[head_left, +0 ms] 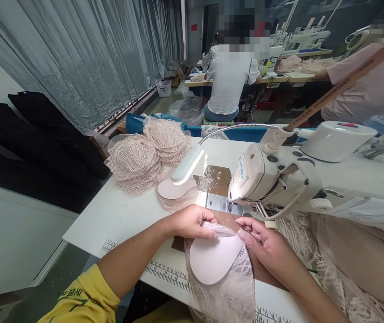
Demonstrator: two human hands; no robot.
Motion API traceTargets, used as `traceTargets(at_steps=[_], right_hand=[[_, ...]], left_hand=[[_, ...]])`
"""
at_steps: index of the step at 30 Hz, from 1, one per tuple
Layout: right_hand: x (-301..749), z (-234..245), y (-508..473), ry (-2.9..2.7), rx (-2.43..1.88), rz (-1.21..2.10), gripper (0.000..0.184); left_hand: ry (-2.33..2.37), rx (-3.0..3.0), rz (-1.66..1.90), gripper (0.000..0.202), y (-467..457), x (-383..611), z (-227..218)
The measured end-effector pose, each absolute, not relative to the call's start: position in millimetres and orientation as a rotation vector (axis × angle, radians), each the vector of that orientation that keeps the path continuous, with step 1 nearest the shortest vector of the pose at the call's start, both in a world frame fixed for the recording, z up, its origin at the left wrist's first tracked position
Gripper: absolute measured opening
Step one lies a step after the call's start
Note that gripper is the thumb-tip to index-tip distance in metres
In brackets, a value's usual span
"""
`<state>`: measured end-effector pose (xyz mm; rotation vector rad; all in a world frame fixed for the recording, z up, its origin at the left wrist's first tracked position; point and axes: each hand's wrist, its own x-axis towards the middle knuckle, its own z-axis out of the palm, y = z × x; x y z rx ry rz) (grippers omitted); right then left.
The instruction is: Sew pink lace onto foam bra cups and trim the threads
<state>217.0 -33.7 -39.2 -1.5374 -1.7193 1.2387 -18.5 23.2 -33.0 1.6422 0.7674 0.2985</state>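
My left hand (pixel 190 222) pinches the upper left edge of a pale pink foam cup (pixel 212 260) lying on lace fabric (pixel 232 291). My right hand (pixel 267 246) grips the cup's upper right edge and lace, with a thin metal tool (pixel 245 228) between its fingers. Both hands sit just in front of the white sewing machine (pixel 279 179), near its needle area (pixel 235 207).
A stack of lace cups (pixel 144 157) and one plain cup (pixel 174 189) rest on the white table (pixel 111 215) under a gooseneck lamp (pixel 187 165). Black garments (pixel 33 134) hang at left. More lace (pixel 346 269) piles at right. Two other people sit at tables behind.
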Motion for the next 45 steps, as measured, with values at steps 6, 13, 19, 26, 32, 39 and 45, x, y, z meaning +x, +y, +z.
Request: traceTargets(at_steps=[6,13,19,26,32,39,45], right_hand=[[214,-26,-34,-1.866,-1.460,1.041,0.039],[212,-23,-34,-1.895,-1.417,1.277,0.033],[206,-19,-35,-1.943,-1.366,1.250,0.024],[205,-13,-37,-1.989,-1.359,1.232,0.019],[201,-14,-37,-1.983,-1.348,1.291,0.019],[199,-15,-36,-1.980,-1.342,1.270,0.021],[195,-15,-39,-1.861,-1.415,1.200,0.023]], left_hand=[[0.719,1.454,0.361,0.032,21,-16,-34],[0.662,1.282,0.335,0.036,14,-10,-32],[0.659,1.297,0.319,0.032,13,-8,-30],[0.712,1.305,0.292,0.036,11,-9,-30],[0.752,1.380,0.263,0.035,10,-8,-27],[0.795,1.421,0.236,0.031,8,-7,-20],[0.785,1.439,0.291,0.028,9,-5,-25]])
